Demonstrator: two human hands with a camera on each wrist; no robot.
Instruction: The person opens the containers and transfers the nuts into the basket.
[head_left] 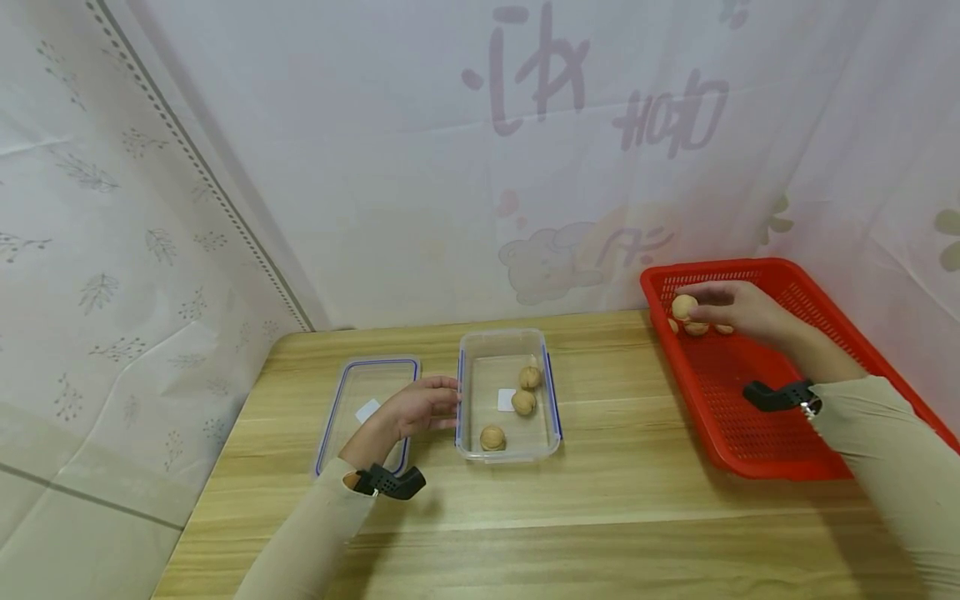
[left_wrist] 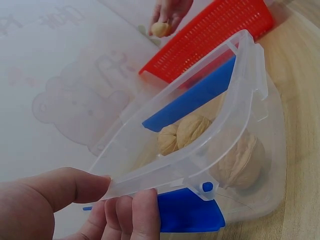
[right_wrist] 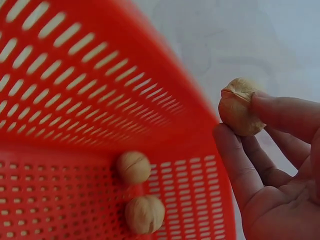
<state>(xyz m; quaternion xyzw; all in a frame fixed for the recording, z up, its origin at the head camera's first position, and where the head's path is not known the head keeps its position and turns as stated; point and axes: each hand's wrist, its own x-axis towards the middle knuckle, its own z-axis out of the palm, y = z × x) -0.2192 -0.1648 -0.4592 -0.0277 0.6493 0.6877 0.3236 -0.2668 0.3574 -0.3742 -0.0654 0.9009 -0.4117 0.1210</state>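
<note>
My left hand point(head_left: 423, 407) holds the left wall of a clear plastic food container point(head_left: 483, 375) with blue latches. In the left wrist view, the thumb rests at the rim while curled fingers lie against a blue latch point(left_wrist: 192, 212). Three walnuts are inside the container, one walnut point(head_left: 492, 437) near its front and two walnuts point(head_left: 527, 390) toward the right. My right hand point(head_left: 738, 310) pinches a walnut point(right_wrist: 241, 107) between thumb and fingers, raised over the far left corner of a red plastic basket point(head_left: 712, 371). Below it, other walnuts point(right_wrist: 145, 214) lie in the basket.
A clear lid point(head_left: 375, 379) with a blue seal lies flat left of the container, partly behind my left hand and wrist. Everything stands on a wood-grain table point(head_left: 600, 492). A printed pale curtain point(head_left: 412, 208) hangs along the back and sides.
</note>
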